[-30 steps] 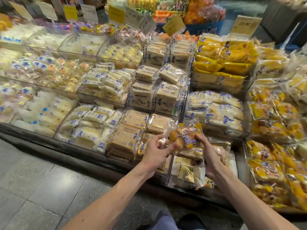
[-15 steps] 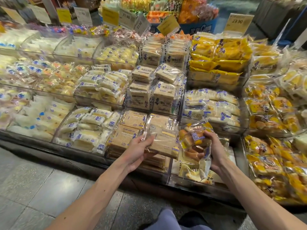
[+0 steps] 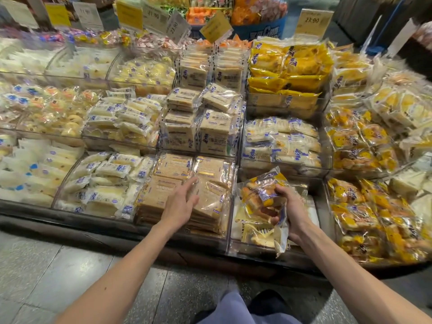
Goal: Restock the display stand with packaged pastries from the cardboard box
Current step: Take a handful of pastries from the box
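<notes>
The display stand point(image 3: 210, 242) has clear bins full of wrapped pastries. My right hand point(image 3: 293, 209) grips a clear packet of golden pastries point(image 3: 261, 197) with a blue label, held above a nearly empty front bin point(image 3: 311, 206). A second packet with pale pastry point(image 3: 279, 237) hangs below the same hand. My left hand point(image 3: 182, 202) rests with straight fingers on a flat packet of brown toast slices point(image 3: 210, 197) lying on the stack in the bin to the left. No cardboard box is in view.
Yellow price cards point(image 3: 216, 26) stand along the top row. Bins of yellow-wrapped packets point(image 3: 364, 220) fill the right side, white-wrapped ones point(image 3: 100, 183) the left. Grey floor tiles point(image 3: 58, 272) and my shoe point(image 3: 266, 300) lie below the stand's dark front edge.
My left hand took the flat toast packet from the bundle, laid it on the brown stack and now rests flat on it. My right hand kept the golden packet, shifting slightly right.
</notes>
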